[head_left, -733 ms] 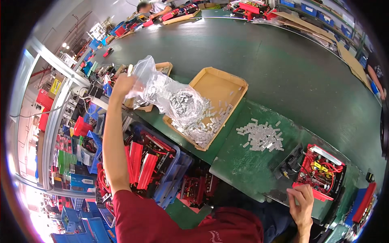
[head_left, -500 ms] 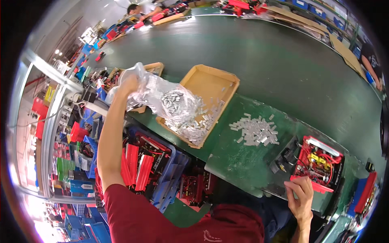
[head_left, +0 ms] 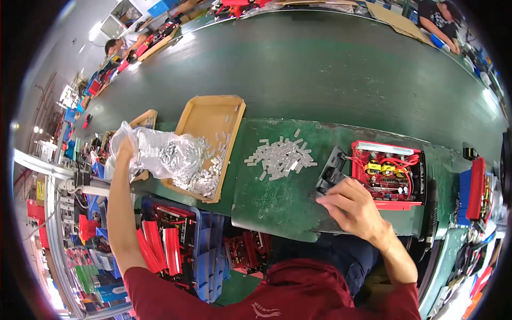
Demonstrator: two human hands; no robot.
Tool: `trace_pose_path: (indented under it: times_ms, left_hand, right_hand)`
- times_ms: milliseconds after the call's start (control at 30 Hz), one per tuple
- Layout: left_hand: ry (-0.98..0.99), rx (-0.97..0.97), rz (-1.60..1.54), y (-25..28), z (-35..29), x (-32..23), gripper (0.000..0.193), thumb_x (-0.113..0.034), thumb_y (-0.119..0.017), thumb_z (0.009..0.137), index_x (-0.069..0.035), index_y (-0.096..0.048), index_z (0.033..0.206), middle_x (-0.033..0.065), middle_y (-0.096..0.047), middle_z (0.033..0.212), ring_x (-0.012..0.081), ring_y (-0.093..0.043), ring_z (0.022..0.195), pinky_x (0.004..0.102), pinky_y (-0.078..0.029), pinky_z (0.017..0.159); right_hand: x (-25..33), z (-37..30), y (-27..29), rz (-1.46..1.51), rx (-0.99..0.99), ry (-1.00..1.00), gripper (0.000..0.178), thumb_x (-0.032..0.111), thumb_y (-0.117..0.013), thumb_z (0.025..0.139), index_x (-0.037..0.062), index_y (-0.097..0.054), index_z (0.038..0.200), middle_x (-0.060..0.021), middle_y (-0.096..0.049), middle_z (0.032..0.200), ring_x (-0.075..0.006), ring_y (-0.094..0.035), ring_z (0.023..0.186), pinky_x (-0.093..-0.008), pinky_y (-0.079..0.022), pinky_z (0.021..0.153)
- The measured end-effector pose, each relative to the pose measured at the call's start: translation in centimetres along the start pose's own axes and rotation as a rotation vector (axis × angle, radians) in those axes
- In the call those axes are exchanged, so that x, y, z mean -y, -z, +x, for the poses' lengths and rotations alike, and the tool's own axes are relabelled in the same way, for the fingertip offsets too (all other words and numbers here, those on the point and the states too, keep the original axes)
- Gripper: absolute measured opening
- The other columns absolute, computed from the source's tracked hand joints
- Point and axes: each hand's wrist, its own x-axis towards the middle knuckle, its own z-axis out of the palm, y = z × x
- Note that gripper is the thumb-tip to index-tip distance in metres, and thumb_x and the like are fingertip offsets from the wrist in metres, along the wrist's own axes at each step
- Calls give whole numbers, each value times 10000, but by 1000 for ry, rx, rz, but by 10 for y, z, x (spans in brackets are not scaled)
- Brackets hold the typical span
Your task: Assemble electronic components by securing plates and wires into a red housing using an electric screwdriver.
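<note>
My left hand (head_left: 126, 146) is closed on the gathered end of a clear plastic bag (head_left: 146, 152). The bag lies on its side, its other end over a shallow cardboard tray (head_left: 233, 146), with small silvery metal pieces (head_left: 205, 178) inside it and spread in the tray. My right hand (head_left: 356, 207) has its fingers bent together at the near edge of a black end panel (head_left: 332, 170); whether anything is between the fingertips is hidden. Beside that panel sits an opened red-cased electronic unit (head_left: 388, 173) with red wires and yellow-wrapped parts.
A loose pile of silvery pieces (head_left: 282, 157) lies on the green bench (head_left: 266, 205) between tray and unit. A blue bin (head_left: 209, 250) with red casings stands below the bench at left. Another red casing (head_left: 480, 186) is at far right. Two people sit across the wide table.
My right hand has moved left and forward from the red casing's near edge to the black panel. The view has turned, so the whole bench appears shifted left. My left hand keeps its hold.
</note>
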Motion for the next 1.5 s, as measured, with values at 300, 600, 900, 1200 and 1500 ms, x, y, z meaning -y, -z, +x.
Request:
trace_pose_path:
  times_ms: [300, 600, 900, 1200, 1500]
  left_hand:
    - [174, -293, 28, 90, -65, -152, 243, -219, -678, 837, -61, -730, 1015, 215, -697, 1083, 407, -649, 1048, 501, -520, 888]
    - [583, -221, -77, 110, -119, -83, 646, -485, -751, 804, 68, -627, 1116, 222, -697, 1043, 366, -697, 926, 458, -533, 769]
    - [244, -461, -543, 109, -100, -94, 409, -367, -646, 921, 37, -707, 905, 254, -669, 766, 409, -678, 763, 452, -498, 725]
    - [261, -506, -839, 121, -109, -120, 425, -331, -647, 962, 76, -690, 850, 113, -590, 603, 137, -521, 589, 354, -437, 568]
    - [579, -605, -912, 1, -157, -139, 334, -215, -552, 991, 68, -664, 1127, 224, -712, 892, 269, -694, 870, 370, -519, 805]
  right_hand:
    - [12, 46, 0, -82, 135, 86, 244, -12, -752, 728, 72, -731, 957, -73, -633, 895, -270, -602, 822, -379, -498, 728]
    - [38, 154, -54, 81, 249, 339, 177, 0, -736, 802, 60, -685, 961, -72, -633, 886, -282, -603, 855, -383, -503, 749]
    - [96, 249, -117, 176, 300, 356, 229, 6, -671, 883, 70, -644, 1101, -102, -620, 923, -296, -624, 845, -393, -523, 773]
    - [121, 420, -306, 39, 305, 550, 272, 13, -630, 805, 3, -671, 1074, -163, -689, 1058, -339, -681, 983, -450, -548, 824]
    - [131, 452, -348, -530, 841, 361, 301, 244, -665, 709, 83, -774, 938, -154, -745, 993, -309, -724, 927, -429, -571, 728]
